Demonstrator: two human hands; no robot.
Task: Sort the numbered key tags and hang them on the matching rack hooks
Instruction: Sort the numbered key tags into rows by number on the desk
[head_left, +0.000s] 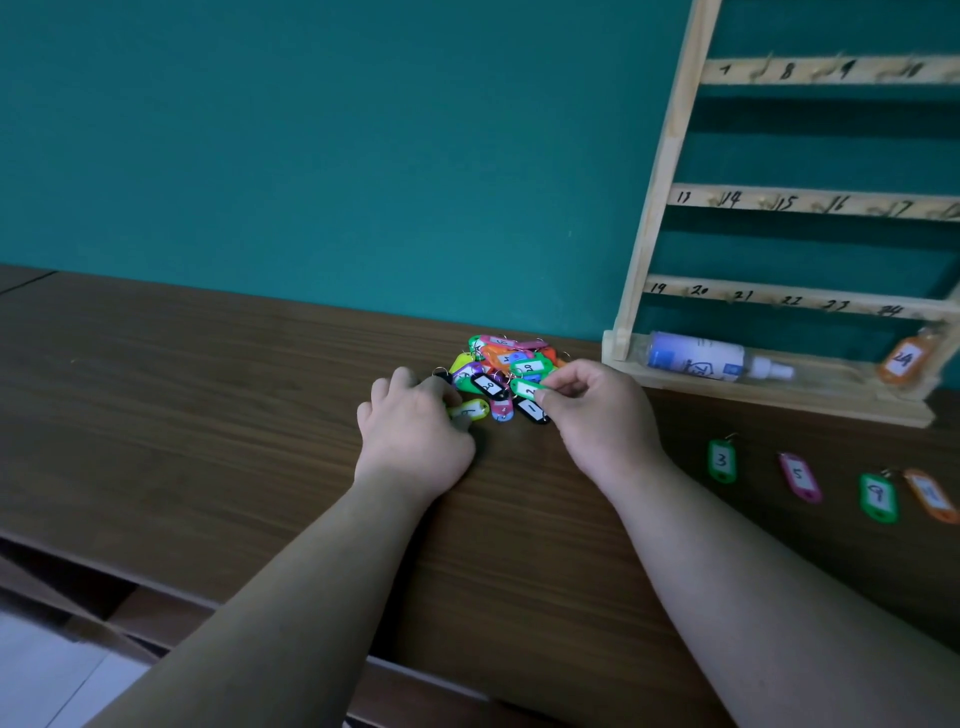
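A person's right hand pinches a green tag between thumb and forefinger at the edge of a heap of key tags on the wooden table, beside the numbered rack. The left hand lies with fingers curled against a yellow tag; whether it grips cannot be told. An orange tag hangs on the rack.

Both hands at the tag pile on the table. Left hand pinches the yellow tag; right hand pinches a green tag. Four sorted tags lie in a row, right (3, 5, 9, one orange, blurred). Tag 24 hangs on the rack; spray bottle on its base.
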